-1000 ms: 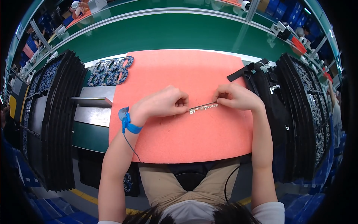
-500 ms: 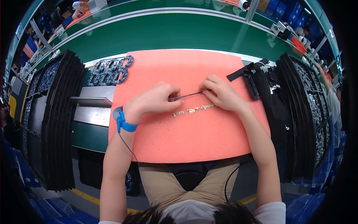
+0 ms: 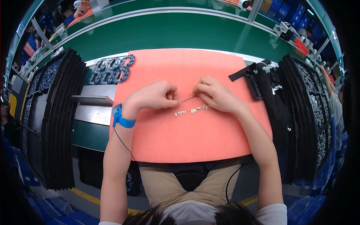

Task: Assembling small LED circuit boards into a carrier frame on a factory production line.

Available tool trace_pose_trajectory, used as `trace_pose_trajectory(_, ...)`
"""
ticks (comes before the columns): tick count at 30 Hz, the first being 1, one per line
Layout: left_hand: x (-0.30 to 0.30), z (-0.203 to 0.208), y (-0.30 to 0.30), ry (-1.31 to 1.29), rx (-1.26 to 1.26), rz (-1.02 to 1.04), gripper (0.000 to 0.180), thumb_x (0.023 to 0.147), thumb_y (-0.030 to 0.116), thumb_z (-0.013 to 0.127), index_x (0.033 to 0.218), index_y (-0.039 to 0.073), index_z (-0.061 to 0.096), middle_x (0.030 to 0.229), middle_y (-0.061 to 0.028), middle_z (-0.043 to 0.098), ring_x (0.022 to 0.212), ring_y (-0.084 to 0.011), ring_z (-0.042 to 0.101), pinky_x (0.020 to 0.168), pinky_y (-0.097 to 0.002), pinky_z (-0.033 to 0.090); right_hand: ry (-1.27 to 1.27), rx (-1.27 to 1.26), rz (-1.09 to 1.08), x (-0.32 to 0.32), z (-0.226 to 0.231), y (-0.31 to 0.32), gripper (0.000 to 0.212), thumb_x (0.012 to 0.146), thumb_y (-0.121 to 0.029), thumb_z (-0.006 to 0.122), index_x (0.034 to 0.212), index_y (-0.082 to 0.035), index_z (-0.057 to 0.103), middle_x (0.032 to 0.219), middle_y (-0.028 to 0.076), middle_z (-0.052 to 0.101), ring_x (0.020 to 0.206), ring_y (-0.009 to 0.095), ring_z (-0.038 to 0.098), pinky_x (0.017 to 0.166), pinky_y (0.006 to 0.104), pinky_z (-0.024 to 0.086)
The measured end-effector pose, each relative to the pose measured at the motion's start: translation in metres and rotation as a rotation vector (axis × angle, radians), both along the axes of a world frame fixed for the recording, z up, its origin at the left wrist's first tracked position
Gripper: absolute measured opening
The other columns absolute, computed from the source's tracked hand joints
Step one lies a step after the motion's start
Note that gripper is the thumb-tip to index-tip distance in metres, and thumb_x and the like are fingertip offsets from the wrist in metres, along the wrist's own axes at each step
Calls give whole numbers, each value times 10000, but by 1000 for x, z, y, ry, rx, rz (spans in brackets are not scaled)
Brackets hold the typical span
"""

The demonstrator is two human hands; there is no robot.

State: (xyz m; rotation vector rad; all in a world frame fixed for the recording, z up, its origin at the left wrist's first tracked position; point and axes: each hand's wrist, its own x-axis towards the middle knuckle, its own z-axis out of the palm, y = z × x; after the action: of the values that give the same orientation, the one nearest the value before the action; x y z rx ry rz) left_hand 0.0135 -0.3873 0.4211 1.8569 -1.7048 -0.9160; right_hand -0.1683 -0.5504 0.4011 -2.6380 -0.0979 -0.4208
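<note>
A thin dark strip (image 3: 188, 99) slants between my hands above a salmon-pink foam mat (image 3: 187, 138). My right hand (image 3: 214, 94) pinches the strip's right end with thumb and fingers. At the strip's left tip, my left hand (image 3: 159, 96) is closed, thumb against fingers; what lies inside that pinch is hidden. Just nearer to me lies a crooked row of small pale pieces (image 3: 194, 110), its right end close under my right hand. Around my left wrist is a blue wrist strap (image 3: 125, 122) with a cord.
Several ring-shaped blue circuit boards (image 3: 110, 71) lie beyond the mat's left corner, near a metal plate (image 3: 92, 112). Stacked black trays (image 3: 56, 120) stand left, more black trays (image 3: 305, 116) right. A black bag (image 3: 268, 86) overlaps the mat's right edge. A green conveyor (image 3: 180, 32) runs behind.
My right hand has shifted left and slightly nearer to me, and its fingers now sit closer to my left hand. Less of the strip shows between them, and its left tip is now visible.
</note>
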Motion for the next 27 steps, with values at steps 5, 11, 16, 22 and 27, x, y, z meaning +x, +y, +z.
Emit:
trace_pose_trajectory(5,-8,0,-2,14,3,-44,167,793,152,633,777,-15,632,663,-66,647,610,-100,610,576,-236,477,61,20,23,-4,4,-3,81,816,-50,553,878,-54,606,885,88,548,906,262,525,836,363,420)
trace_pose_trajectory(11,-22,-3,-5,15,-25,-115,178,791,154,667,778,-22,643,658,-87,658,606,-122,634,582,-251,496,97,28,72,-7,5,-8,95,807,-10,564,886,-41,608,898,92,540,911,270,515,809,353,426)
trace_pose_trajectory(16,-33,-1,-6,42,-60,-137,186,786,160,682,779,-23,647,639,-89,647,587,-124,623,572,-255,494,181,61,53,-16,13,-9,82,810,-28,577,879,-43,619,895,91,541,910,265,516,802,346,430)
trace_pose_trajectory(22,-35,-2,-7,42,-75,-159,193,787,167,677,771,-21,637,627,-84,637,567,-128,609,566,-257,488,297,95,30,-24,24,-8,81,814,-46,583,883,-42,625,901,91,544,916,254,522,794,337,437)
trace_pose_trajectory(27,-34,0,-4,106,-59,-176,189,794,176,663,818,-6,618,650,-66,622,592,-115,593,568,-250,478,299,106,37,-25,19,-9,75,822,-46,575,886,-32,613,906,97,548,925,262,525,800,338,438)
